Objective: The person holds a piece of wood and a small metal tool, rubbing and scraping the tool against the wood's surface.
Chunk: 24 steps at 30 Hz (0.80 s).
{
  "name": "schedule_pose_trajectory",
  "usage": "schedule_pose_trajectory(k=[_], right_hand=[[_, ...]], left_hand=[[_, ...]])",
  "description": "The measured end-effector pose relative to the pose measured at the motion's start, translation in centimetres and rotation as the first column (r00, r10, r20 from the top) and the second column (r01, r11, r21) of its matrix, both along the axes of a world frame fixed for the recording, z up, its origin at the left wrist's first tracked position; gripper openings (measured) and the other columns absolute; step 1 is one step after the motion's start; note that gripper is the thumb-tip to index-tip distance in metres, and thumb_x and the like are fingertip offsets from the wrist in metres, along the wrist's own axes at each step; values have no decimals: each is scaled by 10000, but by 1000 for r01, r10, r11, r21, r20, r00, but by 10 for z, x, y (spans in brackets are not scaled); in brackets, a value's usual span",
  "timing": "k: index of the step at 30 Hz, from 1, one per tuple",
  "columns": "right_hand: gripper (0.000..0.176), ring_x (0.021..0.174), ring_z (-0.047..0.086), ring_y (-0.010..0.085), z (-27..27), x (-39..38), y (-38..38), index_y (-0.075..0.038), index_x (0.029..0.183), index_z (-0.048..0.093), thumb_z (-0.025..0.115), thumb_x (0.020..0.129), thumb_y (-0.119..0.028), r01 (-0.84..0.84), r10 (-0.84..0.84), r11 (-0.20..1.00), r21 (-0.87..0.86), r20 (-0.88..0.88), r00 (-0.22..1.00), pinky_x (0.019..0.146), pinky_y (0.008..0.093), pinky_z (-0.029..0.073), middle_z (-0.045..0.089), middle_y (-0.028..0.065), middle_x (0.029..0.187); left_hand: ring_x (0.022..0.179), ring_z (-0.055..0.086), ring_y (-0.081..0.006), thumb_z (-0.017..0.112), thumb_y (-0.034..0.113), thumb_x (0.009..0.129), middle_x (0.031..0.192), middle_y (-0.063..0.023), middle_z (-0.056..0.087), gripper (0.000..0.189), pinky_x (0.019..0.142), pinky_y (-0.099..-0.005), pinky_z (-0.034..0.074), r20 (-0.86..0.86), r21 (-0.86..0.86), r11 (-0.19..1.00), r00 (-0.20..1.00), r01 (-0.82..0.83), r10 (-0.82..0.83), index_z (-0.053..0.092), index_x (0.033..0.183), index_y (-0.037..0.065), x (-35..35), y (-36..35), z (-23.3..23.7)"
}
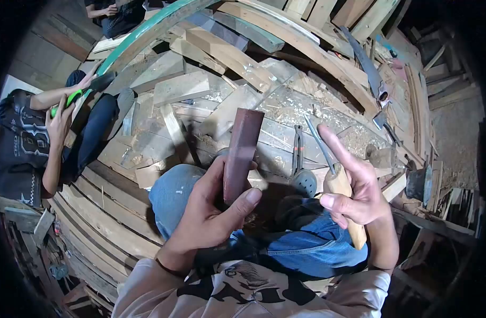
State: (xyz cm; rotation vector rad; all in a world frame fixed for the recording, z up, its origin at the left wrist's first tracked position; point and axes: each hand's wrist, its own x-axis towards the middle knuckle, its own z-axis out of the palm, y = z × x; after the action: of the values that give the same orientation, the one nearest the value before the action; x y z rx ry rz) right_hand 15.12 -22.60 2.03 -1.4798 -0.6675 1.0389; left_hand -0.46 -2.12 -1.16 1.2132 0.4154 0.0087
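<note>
My left hand (206, 220) grips a dark reddish-brown block (243, 153), flat-sided and held nearly upright above my lap. Its lower end is partly covered by my fingers and thumb. In my right hand (362, 196) is a thin-bladed tool (340, 183) with a pale wooden handle. The narrow metal blade points up and to the left, apart from the block. My right index finger stretches out beside the blade, while the thumb and other fingers close on the handle.
Pincers (297, 143) stand beyond my knees. Wood offcuts (182, 87) and shavings cover the floor ahead. A saw (365, 61) lies at the upper right. At the left, a co-worker (25, 138) holds a green-handled tool (68, 102); another person (115, 18) sits farther back.
</note>
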Motion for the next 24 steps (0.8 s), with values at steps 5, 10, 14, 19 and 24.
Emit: schedule_pose_trajectory(k=[5,10,14,19,24], right_hand=[[820,404,502,71,-2,3,0,-6,1561,164,593,865,60,-53,66,997,63,-217,974,422,225,418,582,24,584],[857,397,498,93,-1,1,0,-6,1564,139,602,847,75,-2,43,995,104,-402,915,392,231,406,576,46,581],[861,398,496,95,3,1,2,-4,1562,140,608,844,77,7,26,997,74,-435,900,388,232,404,569,46,572],[856,398,498,94,2,0,3,4,1558,156,623,843,69,-22,47,997,69,-384,922,386,234,403,563,36,565],[847,403,510,92,-1,0,0,12,1552,176,635,842,71,-63,85,995,75,-353,932,402,231,414,568,27,565]], left_hand=[[635,492,-39,671,122,941,828,17,517,396,563,-199,383,29,2,999,999,37,-37,478,1264,-3,-2,1,0],[662,486,-35,662,118,945,853,11,521,388,581,-197,382,51,10,1000,998,24,-25,472,1262,1,-1,1,-2],[653,481,-33,659,120,947,853,10,522,377,573,-195,377,39,-25,999,998,42,-41,467,1250,3,-2,3,-1],[622,482,-31,657,140,955,839,9,520,364,542,-196,378,46,-40,998,998,41,-39,466,1236,9,-1,3,0],[611,487,-30,649,155,965,823,12,516,341,529,-197,385,36,-27,998,998,54,-53,468,1219,17,-2,3,-1]])
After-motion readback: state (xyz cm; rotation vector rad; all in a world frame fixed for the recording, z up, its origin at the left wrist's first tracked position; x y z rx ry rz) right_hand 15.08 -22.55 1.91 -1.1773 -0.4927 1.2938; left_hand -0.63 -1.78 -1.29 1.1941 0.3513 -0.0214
